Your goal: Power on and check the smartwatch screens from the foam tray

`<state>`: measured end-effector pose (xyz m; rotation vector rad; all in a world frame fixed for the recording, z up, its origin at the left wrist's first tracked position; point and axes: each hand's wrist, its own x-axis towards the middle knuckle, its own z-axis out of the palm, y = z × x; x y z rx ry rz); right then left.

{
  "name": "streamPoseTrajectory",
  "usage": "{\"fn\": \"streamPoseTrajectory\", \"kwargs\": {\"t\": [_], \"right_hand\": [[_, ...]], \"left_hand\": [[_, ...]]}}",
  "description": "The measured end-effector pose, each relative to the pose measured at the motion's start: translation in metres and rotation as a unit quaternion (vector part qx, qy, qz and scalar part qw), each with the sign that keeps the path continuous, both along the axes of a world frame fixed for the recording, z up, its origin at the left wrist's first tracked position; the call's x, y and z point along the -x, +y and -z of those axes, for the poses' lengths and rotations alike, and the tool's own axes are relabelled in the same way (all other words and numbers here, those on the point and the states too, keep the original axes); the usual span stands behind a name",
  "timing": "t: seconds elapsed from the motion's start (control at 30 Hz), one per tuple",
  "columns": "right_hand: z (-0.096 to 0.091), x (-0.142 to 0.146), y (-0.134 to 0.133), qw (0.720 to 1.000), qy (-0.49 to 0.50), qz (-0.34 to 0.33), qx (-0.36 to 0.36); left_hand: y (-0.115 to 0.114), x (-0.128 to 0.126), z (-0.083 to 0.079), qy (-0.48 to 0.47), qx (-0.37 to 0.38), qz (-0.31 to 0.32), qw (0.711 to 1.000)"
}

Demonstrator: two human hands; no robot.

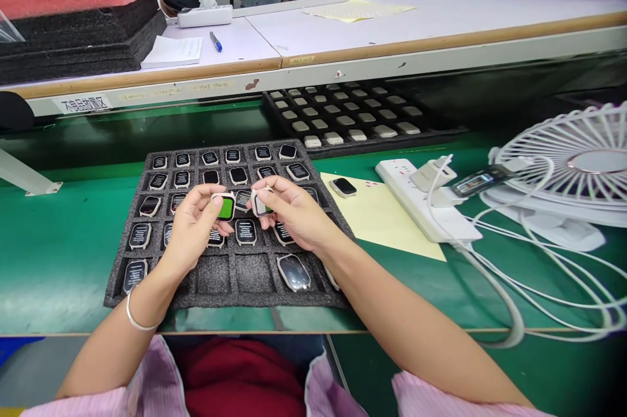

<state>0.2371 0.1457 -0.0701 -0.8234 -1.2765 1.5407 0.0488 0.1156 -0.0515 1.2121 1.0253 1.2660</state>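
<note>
At a green-topped bench (pixel 59 253), a dark foam tray (pixel 147 293) lies before me, its square pockets mostly filled with smartwatches set face up. Two empty pockets (pixel 213 274) sit on the row near me. To the tray's right, a yellow sheet (pixel 386 224) carries a loose watch (pixel 343 187), beside a white power strip (pixel 421 198) and a white desk fan (pixel 573 168).

Both my hands are raised over the middle of the tray, each grasping a watch between thumb and fingers. My left hand (pixel 193 227) pinches the green-screened watch (pixel 226 208); my right hand (pixel 296 211) holds the second watch (pixel 260 203), tilted on edge. The two watches are just apart, not touching, between my hands. The second watch's long axis runs roughly toward me; my fingers hide too much of the green-screened watch to tell its axis. The empty pockets lie below and nearer my left hand.
</note>
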Motion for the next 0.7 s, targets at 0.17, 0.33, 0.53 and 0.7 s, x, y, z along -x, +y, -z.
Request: {"fn": "streamPoseTrajectory", "kwargs": {"t": [0.17,0.33,0.53,0.7], "right_hand": [[0.0003,0.0,-0.0003,1.0,-0.001,-0.001,-0.019],[0.0007,0.0004,-0.0005,1.0,0.001,-0.01,-0.026],[0.0006,0.0007,0.0003,1.0,0.008,-0.003,-0.024],[-0.0023,0.0008,-0.0003,1.0,0.008,0.02,-0.023]], "left_hand": [[-0.0002,0.0,0.0003,-0.015,0.0,0.011,1.0],[-0.0007,0.0002,-0.0005,-0.01,-0.002,0.016,1.0],[0.0001,-0.0002,0.0017,-0.01,-0.018,0.025,0.999],[0.0001,-0.0009,0.0014,-0.01,-0.02,0.027,0.999]]}}
